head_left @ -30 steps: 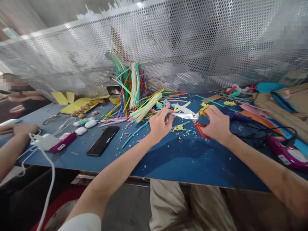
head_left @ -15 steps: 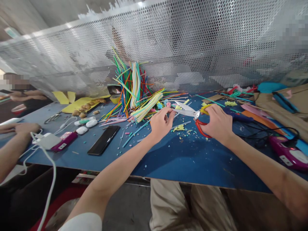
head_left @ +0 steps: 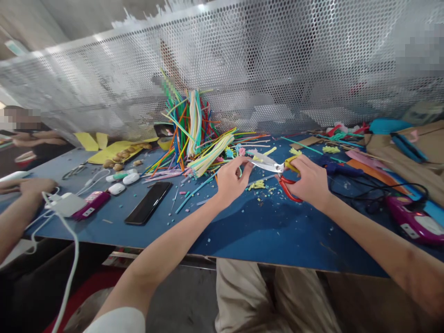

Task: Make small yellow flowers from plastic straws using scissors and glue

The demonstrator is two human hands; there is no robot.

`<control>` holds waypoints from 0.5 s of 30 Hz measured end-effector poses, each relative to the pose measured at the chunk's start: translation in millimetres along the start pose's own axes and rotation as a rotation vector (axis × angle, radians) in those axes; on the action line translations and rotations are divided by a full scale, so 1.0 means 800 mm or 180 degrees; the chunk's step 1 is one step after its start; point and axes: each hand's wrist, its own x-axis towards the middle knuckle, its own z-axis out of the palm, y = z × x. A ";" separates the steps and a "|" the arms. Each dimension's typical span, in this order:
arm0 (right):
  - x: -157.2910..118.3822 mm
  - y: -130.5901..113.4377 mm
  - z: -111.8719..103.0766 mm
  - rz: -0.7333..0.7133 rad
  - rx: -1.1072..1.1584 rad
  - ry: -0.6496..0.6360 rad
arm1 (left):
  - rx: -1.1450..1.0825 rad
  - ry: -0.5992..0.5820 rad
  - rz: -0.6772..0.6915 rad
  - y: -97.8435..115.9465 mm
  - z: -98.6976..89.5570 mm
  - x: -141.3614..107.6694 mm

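Observation:
My right hand (head_left: 310,181) is wrapped round the handles of the red and yellow scissors (head_left: 278,168), whose blades point left. At the blade tips, my left hand (head_left: 232,179) is pinched closed; what lies between its fingertips is too small to make out. Behind my left hand lies a bundle of pale pipe cleaners (head_left: 211,156). Short yellow pieces (head_left: 257,185) and small clippings lie on the blue table (head_left: 256,236) below the scissors.
A tall bunch of coloured pipe cleaners (head_left: 194,122) stands before the perforated metal screen (head_left: 277,60). Leftward lie a black phone (head_left: 148,202), white cases and cables. A magenta power strip (head_left: 412,219) is at the right. Another person's hand (head_left: 36,187) rests at far left.
The scissors' blades have drawn closer together, and my right hand has moved slightly left. My left hand has hardly moved.

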 end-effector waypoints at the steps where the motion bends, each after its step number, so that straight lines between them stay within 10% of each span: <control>1: 0.000 0.000 0.000 -0.0008 0.0044 -0.0015 | 0.0003 0.0001 0.0006 0.001 0.000 0.000; 15: 0.002 -0.001 -0.003 -0.0038 0.0161 -0.0175 | 0.0014 0.0012 0.0108 0.002 0.001 -0.003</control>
